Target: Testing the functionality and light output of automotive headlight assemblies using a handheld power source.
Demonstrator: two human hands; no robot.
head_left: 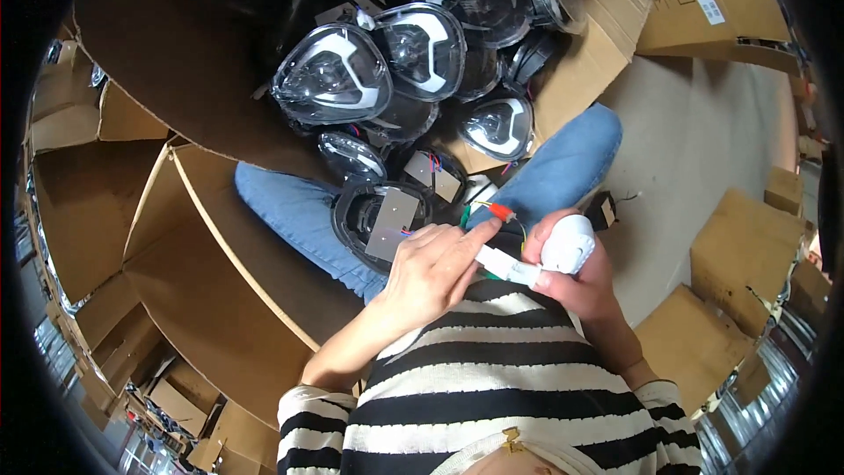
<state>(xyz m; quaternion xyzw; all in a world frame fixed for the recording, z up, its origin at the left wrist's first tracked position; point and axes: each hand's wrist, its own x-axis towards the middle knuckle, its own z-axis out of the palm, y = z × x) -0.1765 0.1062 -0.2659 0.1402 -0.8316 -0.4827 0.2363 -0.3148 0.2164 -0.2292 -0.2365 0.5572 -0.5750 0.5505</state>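
My right hand (587, 277) is closed round a white roll (568, 244), which looks like tape or labels. From it a white strip (508, 266) runs left to the fingers of my left hand (431, 268), which are closed at the strip's end; their tips are partly hidden. Just beyond the left fingertips lies a red connector (501, 210) on thin wires. A round black lamp housing (350, 224) with a grey metal plate (391, 227) rests in my lap, beside my left hand. Behind it sits another housing with a similar plate (432, 175).
Several clear-fronted lamps (332, 75) are piled in a large open cardboard box (607, 35) ahead of me. Another open carton (211, 290) stands at my left. Cardboard boxes (743, 242) are on the right, past the grey floor (668, 149). A small dark part (603, 210) lies by my right knee.
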